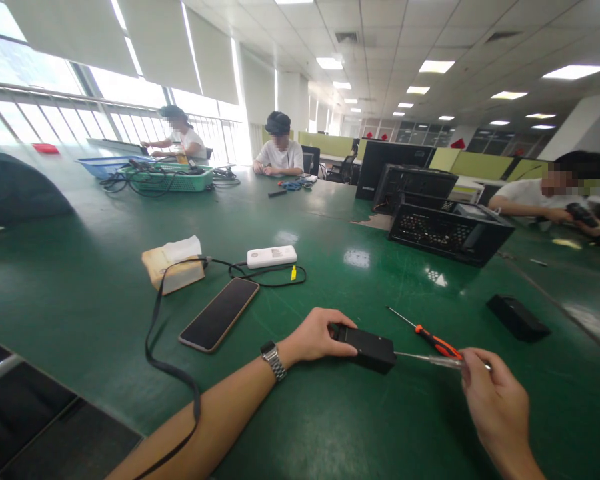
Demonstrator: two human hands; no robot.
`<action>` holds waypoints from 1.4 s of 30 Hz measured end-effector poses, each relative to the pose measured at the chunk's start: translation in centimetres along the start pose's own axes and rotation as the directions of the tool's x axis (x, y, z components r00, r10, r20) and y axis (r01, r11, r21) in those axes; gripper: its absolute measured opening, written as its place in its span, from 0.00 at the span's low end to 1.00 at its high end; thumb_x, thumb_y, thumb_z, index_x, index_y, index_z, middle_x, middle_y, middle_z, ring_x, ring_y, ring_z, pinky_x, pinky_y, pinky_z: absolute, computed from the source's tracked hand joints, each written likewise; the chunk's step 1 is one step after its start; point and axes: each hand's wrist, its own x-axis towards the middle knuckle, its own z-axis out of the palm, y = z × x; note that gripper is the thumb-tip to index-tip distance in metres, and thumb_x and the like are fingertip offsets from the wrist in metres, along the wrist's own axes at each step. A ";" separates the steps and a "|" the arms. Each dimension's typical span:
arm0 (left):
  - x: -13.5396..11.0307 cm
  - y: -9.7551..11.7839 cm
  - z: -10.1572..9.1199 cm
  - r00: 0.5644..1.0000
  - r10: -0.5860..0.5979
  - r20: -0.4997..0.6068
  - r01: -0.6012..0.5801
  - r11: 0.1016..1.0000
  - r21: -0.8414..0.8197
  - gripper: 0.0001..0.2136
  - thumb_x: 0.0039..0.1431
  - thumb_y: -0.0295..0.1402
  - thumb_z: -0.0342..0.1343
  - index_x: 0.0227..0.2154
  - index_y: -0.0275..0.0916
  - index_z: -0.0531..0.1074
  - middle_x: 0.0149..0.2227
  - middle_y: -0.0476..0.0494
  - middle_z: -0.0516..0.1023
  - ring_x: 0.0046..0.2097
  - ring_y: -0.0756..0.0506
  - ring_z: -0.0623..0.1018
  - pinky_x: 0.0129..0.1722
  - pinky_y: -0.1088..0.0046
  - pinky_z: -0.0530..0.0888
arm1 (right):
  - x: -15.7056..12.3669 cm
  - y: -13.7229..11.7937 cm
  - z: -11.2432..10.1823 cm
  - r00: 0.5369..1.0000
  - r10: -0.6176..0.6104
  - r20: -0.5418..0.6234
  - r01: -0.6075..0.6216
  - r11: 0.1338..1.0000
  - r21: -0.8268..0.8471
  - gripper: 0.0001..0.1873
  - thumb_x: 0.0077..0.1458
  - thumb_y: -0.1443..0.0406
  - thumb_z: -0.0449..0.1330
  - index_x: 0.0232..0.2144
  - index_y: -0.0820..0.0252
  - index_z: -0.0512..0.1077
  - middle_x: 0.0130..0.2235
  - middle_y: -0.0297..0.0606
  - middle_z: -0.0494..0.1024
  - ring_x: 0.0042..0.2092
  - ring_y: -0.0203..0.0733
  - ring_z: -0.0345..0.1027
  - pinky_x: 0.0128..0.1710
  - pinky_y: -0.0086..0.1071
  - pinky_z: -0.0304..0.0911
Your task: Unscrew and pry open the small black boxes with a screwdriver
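Note:
My left hand (323,335) grips one end of a small black box (373,351) between thumb and fingers, keeping it on the green tabletop. In my right hand (497,393) is a screwdriver with a clear handle (445,361). Its thin shaft points left, and the tip meets the right end face of the box; whether it sits in a screw is too small to see. Just behind it lies a second screwdriver with an orange and black handle (440,342). Farther right, another black box (518,318) rests apart from both hands.
Left of my hands lie a phone (220,315), a tissue pack (175,267) and a white power bank (272,257) with a black cable. Open computer cases (450,230) stand at the back right. A green basket (170,179) holds cables. Several people sit around the table.

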 end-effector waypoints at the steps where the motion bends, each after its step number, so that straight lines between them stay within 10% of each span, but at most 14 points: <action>1: 0.0 0.0 0.0 1.000 -0.001 0.002 0.001 1.000 -0.001 0.20 0.46 0.42 0.67 0.41 0.35 0.77 0.38 0.44 0.78 0.35 0.47 0.75 0.32 0.76 0.69 | 0.2 0.5 0.0 1.000 0.018 0.020 -0.018 1.000 0.002 0.18 0.52 0.50 0.58 0.33 0.60 0.72 0.19 0.28 0.65 0.19 0.33 0.56 0.15 0.25 0.51; 10: -0.1 0.0 -0.1 1.000 -0.003 0.013 0.003 1.000 -0.017 0.22 0.46 0.42 0.67 0.42 0.36 0.77 0.39 0.44 0.79 0.35 0.47 0.75 0.32 0.77 0.68 | -0.2 2.3 -1.0 0.993 -0.018 0.116 -0.004 0.982 0.189 0.20 0.50 0.50 0.62 0.33 0.61 0.71 0.19 0.26 0.60 0.20 0.31 0.52 0.16 0.25 0.49; 14: -0.1 0.0 -0.1 1.000 -0.006 0.016 0.006 1.000 -0.019 0.22 0.46 0.42 0.67 0.43 0.36 0.77 0.40 0.43 0.79 0.35 0.46 0.75 0.32 0.77 0.69 | -1.0 1.0 -2.4 0.966 -0.246 0.081 0.255 0.958 -0.130 0.18 0.53 0.51 0.57 0.35 0.60 0.72 0.21 0.32 0.68 0.19 0.34 0.58 0.17 0.28 0.52; 19: 0.0 0.3 -0.1 1.000 0.021 0.021 -0.022 1.000 0.008 0.20 0.47 0.41 0.67 0.42 0.37 0.78 0.41 0.43 0.79 0.38 0.45 0.76 0.34 0.76 0.69 | -1.5 -2.3 -3.0 0.814 -0.565 0.132 0.550 0.677 -0.490 0.15 0.55 0.53 0.52 0.30 0.57 0.71 0.21 0.35 0.71 0.22 0.40 0.65 0.24 0.33 0.57; 25: 0.0 0.4 0.1 0.999 0.045 0.013 -0.045 0.999 0.027 0.20 0.46 0.41 0.67 0.42 0.37 0.78 0.41 0.43 0.79 0.40 0.45 0.76 0.35 0.75 0.69 | -0.4 -5.4 -0.8 0.788 -0.568 0.239 0.595 0.601 -0.534 0.16 0.54 0.53 0.51 0.24 0.55 0.70 0.15 0.31 0.67 0.17 0.39 0.61 0.20 0.32 0.52; 33: 0.0 0.3 0.3 0.998 0.065 0.010 -0.065 0.997 0.038 0.20 0.47 0.41 0.67 0.42 0.37 0.77 0.40 0.44 0.79 0.39 0.45 0.77 0.35 0.76 0.69 | 0.2 -2.7 -1.3 0.991 -0.115 0.065 0.128 0.962 -0.243 0.15 0.50 0.52 0.56 0.28 0.56 0.72 0.17 0.29 0.65 0.18 0.35 0.56 0.17 0.29 0.51; 38: 0.1 0.4 0.2 0.998 0.060 0.018 -0.061 0.998 0.031 0.20 0.47 0.41 0.67 0.42 0.37 0.77 0.41 0.43 0.79 0.39 0.45 0.76 0.36 0.76 0.69 | 0.5 -1.6 -1.3 0.992 0.054 0.116 -0.083 0.960 0.267 0.13 0.45 0.56 0.64 0.24 0.59 0.70 0.17 0.25 0.59 0.18 0.30 0.52 0.16 0.25 0.49; 42: -0.1 0.3 0.2 0.999 0.045 0.011 -0.046 0.998 0.034 0.20 0.47 0.42 0.67 0.42 0.37 0.77 0.40 0.44 0.79 0.38 0.46 0.76 0.35 0.76 0.69 | 0.3 -1.4 -1.2 0.955 0.181 0.236 -0.248 0.921 0.299 0.15 0.45 0.55 0.65 0.22 0.60 0.68 0.17 0.25 0.59 0.17 0.29 0.52 0.14 0.24 0.49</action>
